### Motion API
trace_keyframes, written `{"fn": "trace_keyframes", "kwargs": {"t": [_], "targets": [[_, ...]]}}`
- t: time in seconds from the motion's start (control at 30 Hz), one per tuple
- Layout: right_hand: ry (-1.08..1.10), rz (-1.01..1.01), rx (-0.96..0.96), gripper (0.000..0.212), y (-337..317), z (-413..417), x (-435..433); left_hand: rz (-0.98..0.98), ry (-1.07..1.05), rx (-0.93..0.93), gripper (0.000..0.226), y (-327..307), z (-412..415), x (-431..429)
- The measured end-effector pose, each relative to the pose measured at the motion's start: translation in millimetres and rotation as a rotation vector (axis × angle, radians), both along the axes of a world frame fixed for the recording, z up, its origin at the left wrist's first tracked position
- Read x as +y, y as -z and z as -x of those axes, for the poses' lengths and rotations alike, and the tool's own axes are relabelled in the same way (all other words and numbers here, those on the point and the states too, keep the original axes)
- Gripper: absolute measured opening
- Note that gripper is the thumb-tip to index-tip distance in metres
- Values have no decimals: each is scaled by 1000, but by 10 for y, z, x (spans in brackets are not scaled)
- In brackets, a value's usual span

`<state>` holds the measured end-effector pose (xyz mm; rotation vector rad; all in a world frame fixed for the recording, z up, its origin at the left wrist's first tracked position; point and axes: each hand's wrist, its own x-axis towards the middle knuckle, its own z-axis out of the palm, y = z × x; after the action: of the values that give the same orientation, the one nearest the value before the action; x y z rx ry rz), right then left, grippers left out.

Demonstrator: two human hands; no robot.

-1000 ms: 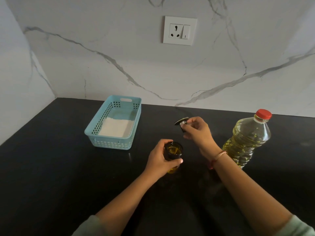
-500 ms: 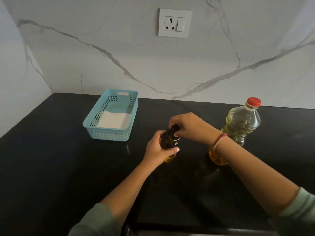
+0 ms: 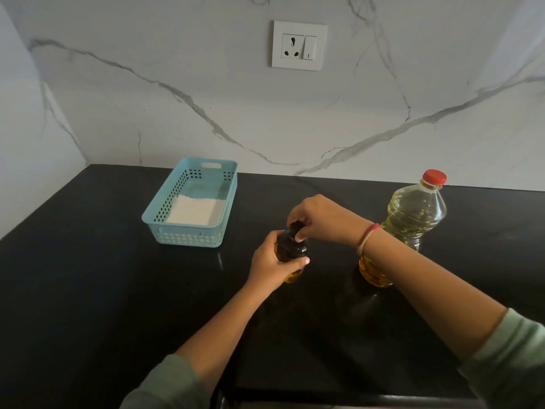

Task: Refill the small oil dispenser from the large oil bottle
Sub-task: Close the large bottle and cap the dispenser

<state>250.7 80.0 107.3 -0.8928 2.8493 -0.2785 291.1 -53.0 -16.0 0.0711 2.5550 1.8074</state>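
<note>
worktop (image 3: pixel 88 290): glossy black.
wall (image 3: pixel 206 98): veined marble, socket (image 3: pixel 299 45) at 12 o'clock.
left hand (image 3: pixel 269 268): your fingers (image 3: pixel 299 261) wrap the small oil dispenser (image 3: pixel 292 249).
right hand (image 3: pixel 320 219): your fingers pinch its cap (image 3: pixel 295 226).

The counter (image 3: pixel 88 290) is black, smooth and glossy, like polished stone. The wall (image 3: pixel 177 128) is white, grey-veined and smooth, with a low sheen. The basket (image 3: pixel 188 240) is matt, perforated pale-blue plastic. The bottle (image 3: pixel 418 211) is clear ribbed plastic; its cap (image 3: pixel 434 176) is red plastic. The dispenser (image 3: pixel 292 249) in my left hand (image 3: pixel 271 267) is dark amber and glossy. My sleeve (image 3: pixel 513 364) is green cloth.
</note>
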Motion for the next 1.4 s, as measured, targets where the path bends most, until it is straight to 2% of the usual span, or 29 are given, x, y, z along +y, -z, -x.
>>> {"fn": "trace_keyframes", "kwargs": {"t": [0.2,0.37,0.53,0.63,0.73,0.87,0.97,1.03,1.13,1.2,1.3,1.4], "targets": [[1,-115,128,27,34,-39,-42,-23,-16,8,57,25,-4,18],[28,-219,203,41,12,-69,-104,-26,-22,16,57,25,-8,19],[-22,-155,62,46,-121,-47,-84,-31,-9,16,58,41,-1,14],[-73,-179,83,27,-143,-8,-87,-33,-9,14,59,62,8,13],[-47,-180,93,22,-116,14,-111,-37,-8,16,59,76,15,13],[-10,-195,144,34,-75,42,-118,-45,-14,29,57,95,17,11],[-19,-148,96,32,-79,27,-83,-49,-12,29,57,91,15,11],[-50,-126,64,42,-104,21,-70,-46,-11,33,58,91,14,14],[-86,-150,89,27,-114,36,-89,-38,-15,28,58,92,16,20],[-56,-144,104,23,-88,48,-102,-38,-16,25,56,92,17,18],[-15,-152,139,33,-50,52,-99,-47,-13,22,56,100,23,12],[-11,-125,67,41,-55,28,-87,-44,-6,21,59,110,28,10]]}}
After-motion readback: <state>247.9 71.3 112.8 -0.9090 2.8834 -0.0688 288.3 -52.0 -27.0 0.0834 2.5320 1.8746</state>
